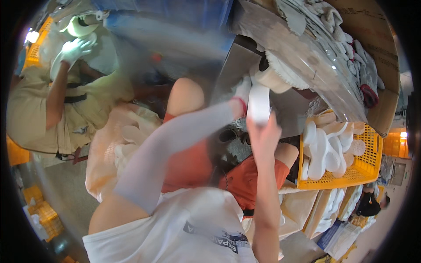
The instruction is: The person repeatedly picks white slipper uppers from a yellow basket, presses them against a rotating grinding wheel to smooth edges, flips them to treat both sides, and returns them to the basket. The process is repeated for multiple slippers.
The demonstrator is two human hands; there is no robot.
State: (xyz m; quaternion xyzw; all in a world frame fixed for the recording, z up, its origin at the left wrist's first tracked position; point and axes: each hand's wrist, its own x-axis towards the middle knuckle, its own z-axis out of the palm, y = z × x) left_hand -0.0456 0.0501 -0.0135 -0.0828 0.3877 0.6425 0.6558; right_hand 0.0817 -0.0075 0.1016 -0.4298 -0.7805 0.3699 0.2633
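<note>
Right hand (264,131) grips a likely light, pliable white sole (259,103) by its near end, sensibly; left hand (242,89) grip unclear.

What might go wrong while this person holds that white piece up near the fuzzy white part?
The bare right hand might brush the fuzzy white part just beyond the white piece; whether that part moves, I can't tell.

The left hand wears a pale glove, whose fabric might snag if that part turns.

White soles lie loosely heaped in the yellow crate, so a knock might tip some out.
</note>
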